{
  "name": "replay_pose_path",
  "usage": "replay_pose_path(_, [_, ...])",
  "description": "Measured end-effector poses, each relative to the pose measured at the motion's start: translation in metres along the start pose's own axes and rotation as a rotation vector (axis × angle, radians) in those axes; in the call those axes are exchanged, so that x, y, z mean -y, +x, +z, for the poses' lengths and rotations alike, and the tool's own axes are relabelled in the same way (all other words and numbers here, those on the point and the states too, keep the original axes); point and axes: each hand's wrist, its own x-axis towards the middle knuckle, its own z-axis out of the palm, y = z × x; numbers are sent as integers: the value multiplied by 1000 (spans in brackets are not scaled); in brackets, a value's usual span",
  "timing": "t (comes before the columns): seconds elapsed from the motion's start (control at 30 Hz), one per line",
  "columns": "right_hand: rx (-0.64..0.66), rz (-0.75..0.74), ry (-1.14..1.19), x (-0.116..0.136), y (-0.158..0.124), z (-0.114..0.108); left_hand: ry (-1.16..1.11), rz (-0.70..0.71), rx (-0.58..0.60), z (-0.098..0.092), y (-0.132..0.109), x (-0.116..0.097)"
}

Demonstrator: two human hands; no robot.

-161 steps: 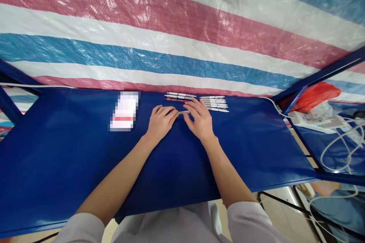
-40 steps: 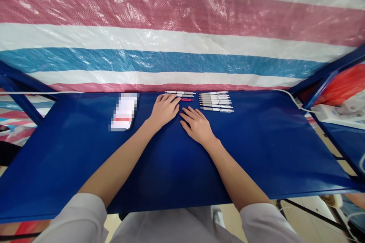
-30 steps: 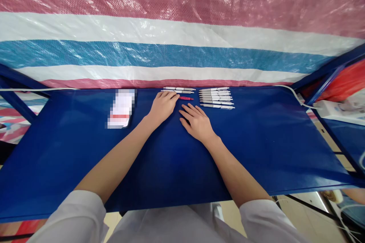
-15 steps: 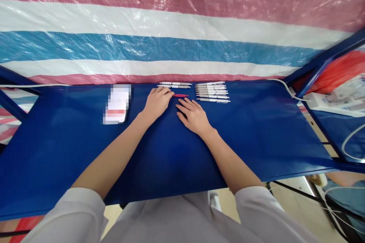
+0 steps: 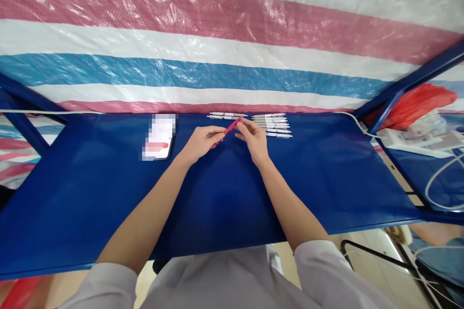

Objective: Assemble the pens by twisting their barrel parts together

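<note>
A red pen (image 5: 232, 126) is held up at a slant over the table, its upper end to the right. My left hand (image 5: 203, 143) pinches it around its lower part between thumb and fingers. At the upper end, the thumb and index finger of my right hand (image 5: 255, 141) close on the pen, while the other fingers are curled. Just beyond my right hand lies a row of several white pens (image 5: 277, 126), partly hidden by it. Two more white-and-grey pens (image 5: 225, 115) lie side by side at the table's back edge.
The blue table (image 5: 217, 212) backs onto a striped plastic sheet (image 5: 203, 72). A phone (image 5: 159, 137), its screen blurred, lies to the left. Blue frame posts (image 5: 413, 75) stand at the sides. On the right are a white power strip (image 5: 409, 142), cables and a red plastic bag (image 5: 420, 106).
The red pen was lying on the table under my left fingertips and is now lifted and tilted. My right hand has gone from flat and spread to closing on its upper end.
</note>
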Motion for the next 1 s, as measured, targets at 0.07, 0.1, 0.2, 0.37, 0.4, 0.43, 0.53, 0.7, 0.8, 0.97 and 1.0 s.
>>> replay_pose_path(0.07, [-22,63,185,0,3,5,-131,-68,52,3,-2,-2])
replay_pose_path(0.1, [-25,79,239,0,4,6,-179,-87,72,5,-2,-2])
replay_pose_path(0.2, [-35,89,334,-2,5,8,-274,-124,102,8,-1,-2])
replay_pose_path(0.37, [-96,102,386,-9,9,5,-288,-119,101,15,2,-1])
replay_pose_path(0.4, [-115,102,395,-10,11,4,-273,-108,101,17,3,0])
replay_pose_path(0.43, [-134,99,404,-11,12,3,-254,-98,97,20,3,1])
replay_pose_path(0.53, [-173,90,427,-13,14,2,-204,-82,73,27,5,4])
replay_pose_path(0.7, [-134,116,413,-13,15,0,-255,-89,111,31,5,9])
replay_pose_path(0.8, [-96,133,371,-13,16,-1,-282,-110,174,26,3,9])
replay_pose_path(0.97, [-42,154,363,-11,14,-2,-329,-149,255,19,2,9])
replay_pose_path(1.0, [-36,156,366,-11,14,-2,-331,-151,271,18,2,9])
